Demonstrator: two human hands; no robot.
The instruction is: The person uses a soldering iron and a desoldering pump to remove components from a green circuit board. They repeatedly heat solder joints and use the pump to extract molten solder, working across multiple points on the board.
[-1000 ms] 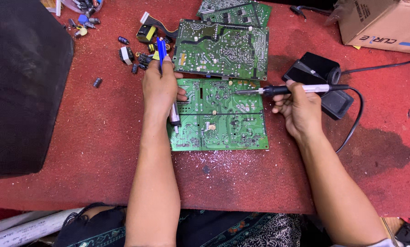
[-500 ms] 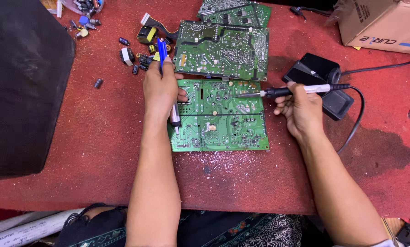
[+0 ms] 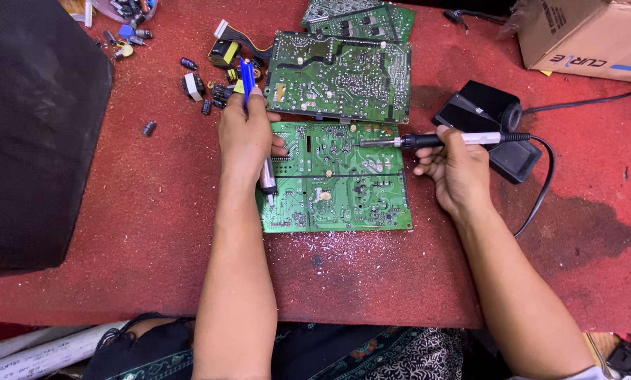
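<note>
The left hand [image 3: 245,137] is gripping a blue desoldering pump [image 3: 248,91] over the green circuit board [image 3: 336,176], lying flat on the red table [image 3: 118,246]; the right hand [image 3: 456,165] is closing round a soldering iron [image 3: 435,141], its tip over the board. The board is looking light, stiff and fragile; it is best taken by its edges.

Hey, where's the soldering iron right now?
In the head view, the soldering iron is right of centre, gripped in the right hand, its tip over the upper part of the near green circuit board, just left of the black stand.

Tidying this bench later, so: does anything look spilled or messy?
Yes. Pale flecks litter the red table just below the near circuit board, a dark stain marks the right side, and loose components lie scattered at top left.
</note>
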